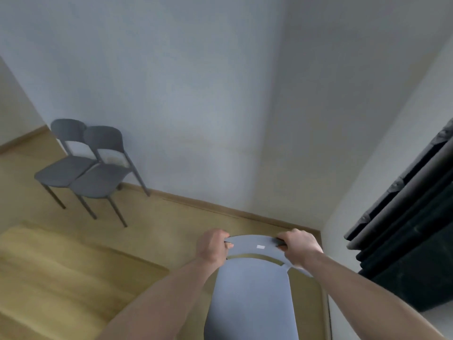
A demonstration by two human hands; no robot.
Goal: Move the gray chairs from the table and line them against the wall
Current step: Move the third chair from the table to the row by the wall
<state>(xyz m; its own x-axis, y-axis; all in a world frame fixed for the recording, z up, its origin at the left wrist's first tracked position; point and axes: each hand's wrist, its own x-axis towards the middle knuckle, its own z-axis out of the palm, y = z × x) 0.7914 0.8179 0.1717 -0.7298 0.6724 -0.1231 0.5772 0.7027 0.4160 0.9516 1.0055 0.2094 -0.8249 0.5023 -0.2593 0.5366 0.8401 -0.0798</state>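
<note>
A gray chair [252,298] is right in front of me, its seat toward me and its curved backrest toward the wall. My left hand [212,245] grips the left end of the backrest. My right hand [300,246] grips the right end. Two more gray chairs stand side by side with their backs against the white wall [196,106]: one further left [62,168], one nearer me [101,176]. The legs of the chair I hold are hidden below it.
A wooden floor [61,278] spreads to the left, with a wooden skirting board along the wall. A dark stack of folded panels or cushions [411,229] leans in the right corner. Bare floor lies between the two parked chairs and the corner.
</note>
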